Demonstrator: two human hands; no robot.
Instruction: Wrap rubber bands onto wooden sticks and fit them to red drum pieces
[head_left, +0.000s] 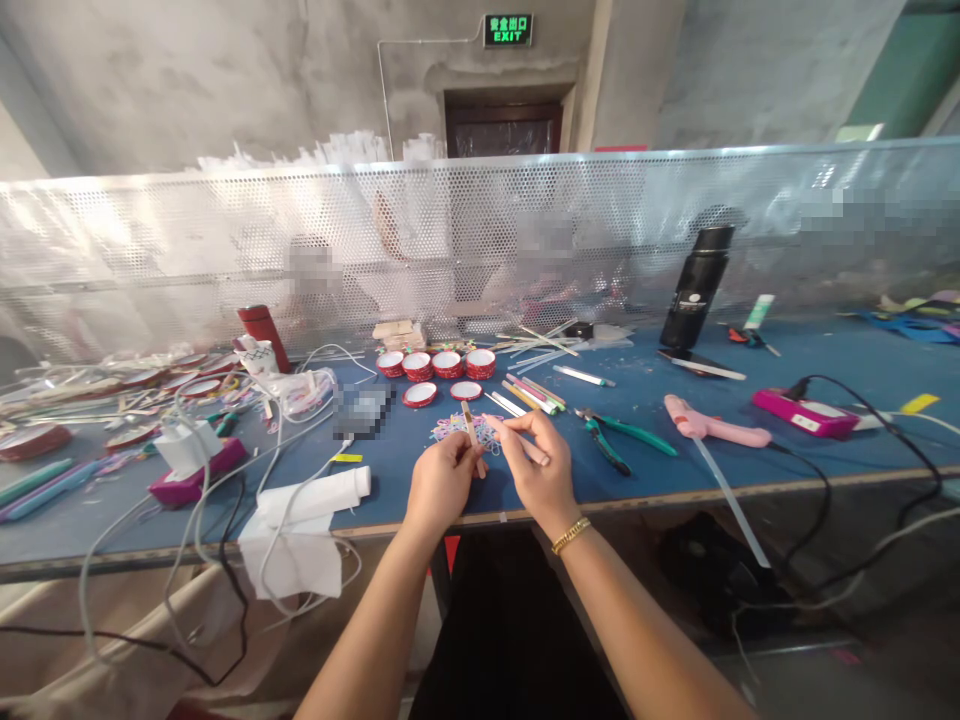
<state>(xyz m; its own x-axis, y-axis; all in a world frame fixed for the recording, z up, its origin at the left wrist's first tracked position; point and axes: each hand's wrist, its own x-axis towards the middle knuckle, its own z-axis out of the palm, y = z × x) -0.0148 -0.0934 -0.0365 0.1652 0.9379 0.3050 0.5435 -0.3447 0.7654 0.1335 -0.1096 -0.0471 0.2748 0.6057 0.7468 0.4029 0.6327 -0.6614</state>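
Note:
My left hand is closed around a flat light-brown wooden stick, which points up and away from me between thumb and fingers. Just to its right, my right hand has its thumb and fingers curled together in a pinch. Whatever lies in that pinch is too small to make out. Behind both hands a loose heap of thin pastel-coloured loops rests on the blue table. Several coloured pens lie beyond my right hand. Small round red-rimmed pieces with white faces stand in short stacks farther back.
Teal-handled pliers and a pink glue gun lie to the right. A black bottle stands behind them. At left are a white roll, tangled cables and a purple power strip. A perforated metal screen closes the back.

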